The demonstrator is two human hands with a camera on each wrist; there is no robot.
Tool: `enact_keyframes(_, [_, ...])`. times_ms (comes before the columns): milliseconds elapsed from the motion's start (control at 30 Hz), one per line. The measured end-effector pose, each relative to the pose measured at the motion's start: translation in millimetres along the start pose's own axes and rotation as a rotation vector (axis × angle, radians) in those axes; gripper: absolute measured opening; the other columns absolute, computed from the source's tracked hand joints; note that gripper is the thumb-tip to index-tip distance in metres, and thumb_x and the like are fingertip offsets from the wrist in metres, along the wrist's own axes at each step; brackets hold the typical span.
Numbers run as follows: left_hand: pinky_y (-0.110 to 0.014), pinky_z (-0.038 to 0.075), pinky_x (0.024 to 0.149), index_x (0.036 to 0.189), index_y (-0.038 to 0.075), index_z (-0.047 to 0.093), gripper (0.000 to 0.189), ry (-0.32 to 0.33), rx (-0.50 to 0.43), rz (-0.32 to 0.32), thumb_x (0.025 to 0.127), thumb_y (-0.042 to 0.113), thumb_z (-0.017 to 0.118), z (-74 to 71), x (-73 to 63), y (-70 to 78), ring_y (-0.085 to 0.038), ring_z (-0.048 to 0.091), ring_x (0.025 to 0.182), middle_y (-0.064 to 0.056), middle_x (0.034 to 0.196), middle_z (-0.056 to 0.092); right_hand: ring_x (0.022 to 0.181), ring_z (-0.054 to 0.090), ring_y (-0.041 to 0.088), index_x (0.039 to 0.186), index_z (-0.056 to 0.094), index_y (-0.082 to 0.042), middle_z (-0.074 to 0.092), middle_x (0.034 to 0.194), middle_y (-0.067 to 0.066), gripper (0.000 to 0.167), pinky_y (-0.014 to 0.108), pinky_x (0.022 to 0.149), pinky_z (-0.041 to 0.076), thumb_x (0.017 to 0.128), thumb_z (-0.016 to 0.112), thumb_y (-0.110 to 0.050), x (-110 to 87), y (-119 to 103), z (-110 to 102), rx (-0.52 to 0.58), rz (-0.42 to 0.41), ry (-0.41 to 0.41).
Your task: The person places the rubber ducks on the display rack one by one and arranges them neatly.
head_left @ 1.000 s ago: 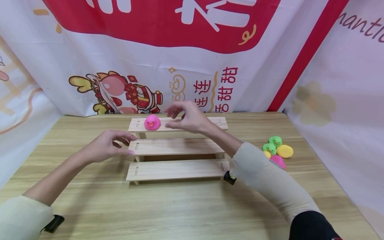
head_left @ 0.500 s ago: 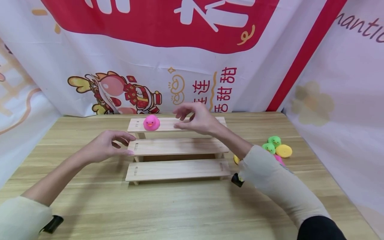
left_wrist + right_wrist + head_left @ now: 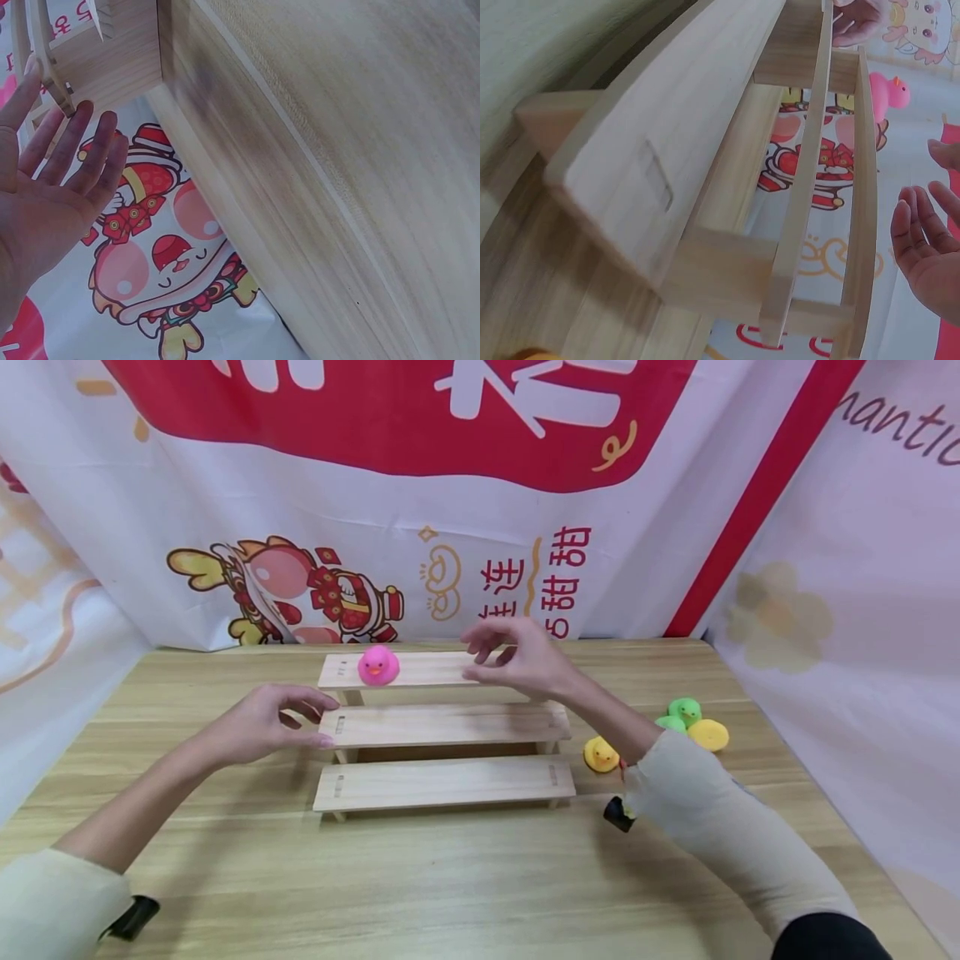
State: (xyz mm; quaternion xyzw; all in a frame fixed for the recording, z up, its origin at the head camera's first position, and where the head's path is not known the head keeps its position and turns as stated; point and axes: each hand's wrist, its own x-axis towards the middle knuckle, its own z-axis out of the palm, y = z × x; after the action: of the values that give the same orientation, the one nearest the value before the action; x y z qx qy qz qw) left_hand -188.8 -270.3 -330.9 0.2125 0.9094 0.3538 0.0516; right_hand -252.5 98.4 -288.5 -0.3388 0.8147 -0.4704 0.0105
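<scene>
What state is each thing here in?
Wooden stand: standing upright
Pink duck: upright on stand's top tier
Left hand: at stand's left end
Right hand: holding nothing
Front yellow duck: upright
Other yellow toy: apparently tipped over
Far green duck: upright
Nearer green duck: partly hidden

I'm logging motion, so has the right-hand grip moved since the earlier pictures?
Yes. In the head view, the right-hand grip has moved rightward along the top shelf, away from the pink duck, which keeps its spot there.
</scene>
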Motion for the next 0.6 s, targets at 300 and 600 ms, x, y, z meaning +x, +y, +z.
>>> enact_keyframes(300, [-0.043,0.062,0.085,0.122,-0.003,0.071,0.044,-0.002,0.001,0.0,0.085,0.016,0.088,-0.4,1.2,-0.9,-0.028,0.069,0.103,-0.017,0.119,0.072,0.088,0.069,0.023,0.117,0.072,0.001,0.071,0.101,0.011,0.036,0.038,0.079,0.063,0.084,0.085,-0.004,-13.6,10,-17,-0.007,0.004,0.047])
enact_keyframes(600, [-0.042,0.062,0.085,0.122,-0.003,0.071,0.045,-0.01,0.008,0.006,0.085,0.016,0.087,-0.5,1.8,-2.2,-0.026,0.068,0.103,-0.015,0.118,0.072,0.092,0.067,0.023,0.115,0.072,0.003,0.071,0.104,0.014,0.033,0.031,0.08,0.062,0.086,0.084,-0.004,-26.9,18,-37,-0.029,0.034,0.073])
